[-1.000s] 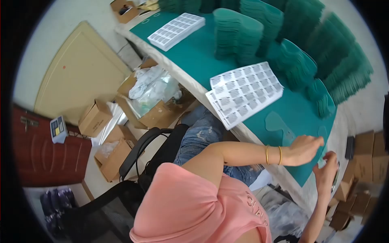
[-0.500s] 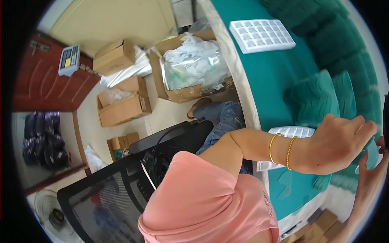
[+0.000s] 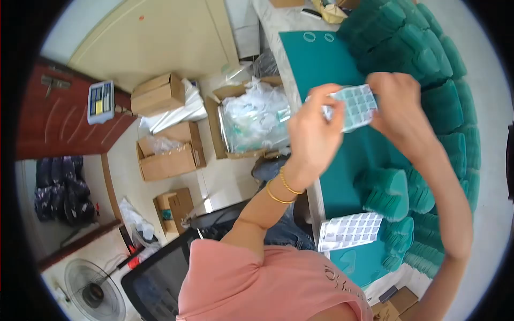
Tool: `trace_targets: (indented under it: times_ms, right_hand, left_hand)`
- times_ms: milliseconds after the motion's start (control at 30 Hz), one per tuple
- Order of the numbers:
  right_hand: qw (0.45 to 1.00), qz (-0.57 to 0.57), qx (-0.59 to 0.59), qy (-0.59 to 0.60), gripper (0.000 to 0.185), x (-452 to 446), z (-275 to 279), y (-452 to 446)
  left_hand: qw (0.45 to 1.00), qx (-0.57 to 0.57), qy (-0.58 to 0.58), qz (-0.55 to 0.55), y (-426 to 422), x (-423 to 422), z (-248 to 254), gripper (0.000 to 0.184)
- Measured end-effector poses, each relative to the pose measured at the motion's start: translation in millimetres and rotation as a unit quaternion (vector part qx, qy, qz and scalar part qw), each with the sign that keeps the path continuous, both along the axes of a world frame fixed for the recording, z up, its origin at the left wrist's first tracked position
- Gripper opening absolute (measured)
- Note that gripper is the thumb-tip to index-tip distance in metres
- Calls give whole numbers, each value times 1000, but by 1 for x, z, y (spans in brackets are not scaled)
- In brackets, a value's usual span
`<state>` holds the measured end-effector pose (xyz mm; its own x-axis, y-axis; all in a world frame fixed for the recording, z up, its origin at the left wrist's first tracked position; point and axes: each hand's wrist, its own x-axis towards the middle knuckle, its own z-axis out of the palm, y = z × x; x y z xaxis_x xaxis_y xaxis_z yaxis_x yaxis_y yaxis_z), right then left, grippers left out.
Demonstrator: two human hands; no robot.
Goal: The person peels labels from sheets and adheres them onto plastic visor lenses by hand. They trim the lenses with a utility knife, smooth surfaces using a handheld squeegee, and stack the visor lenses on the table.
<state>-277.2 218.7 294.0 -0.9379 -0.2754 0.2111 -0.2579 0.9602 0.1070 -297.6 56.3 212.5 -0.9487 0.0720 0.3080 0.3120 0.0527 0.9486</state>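
Observation:
A white gridded tray (image 3: pixel 360 106) with a greenish tint over its cells is held up above the green mat. My left hand (image 3: pixel 317 128), with gold bracelets at the wrist, is closed on its left end, thumb and fingers pinching it. At the tray's right end my right hand (image 3: pixel 395 101) is curled against the edge, blurred and with its fingertips partly hidden. Nearer my body, a second white gridded tray (image 3: pixel 350 231) lies on the green mat (image 3: pixel 342 187). Beside it rests a thin, clear greenish cut-out shape (image 3: pixel 348 261).
Stacks of green translucent shaped sheets (image 3: pixel 385 195) line the table's far side, with taller piles (image 3: pixel 401 51) at the back. Left of the table are an open carton of plastic bags (image 3: pixel 254 115), smaller cartons (image 3: pixel 168 160), a chair (image 3: pixel 160 278) and a fan (image 3: pixel 93 291).
Both hands have moved from the green stacks at the right to the tray over the mat. That tray, earlier lying at the mat's far end, is now lifted. The view has shifted too.

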Motion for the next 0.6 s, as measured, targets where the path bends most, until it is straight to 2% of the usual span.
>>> trace_targets:
  times_ms: [33, 100, 233, 333, 467, 600]
  right_hand:
    - [999, 30, -25, 14, 49, -23, -19, 4]
    - [998, 44, -48, -26, 47, -78, -60, 13]
    - [995, 52, -82, -9, 37, -180, -159, 38]
    - [995, 33, -85, -27, 35, -229, -215, 55]
    - [993, 31, -89, -69, 31, -266, -259, 72]
    - [991, 65, -88, -74, 32, -284, -279, 85]
  left_hand:
    - [999, -36, -12, 18, 0, -22, -9, 25]
    - [996, -75, -44, 36, 3, -69, -40, 25]
    - [990, -108, -80, 38, 26, -166, -124, 24]
    - [986, -147, -55, 52, 48, -215, -178, 22]
    - [976, -178, -113, 52, 66, -244, -210, 23]
    - [977, -147, -153, 29, 69, -256, -230, 23]
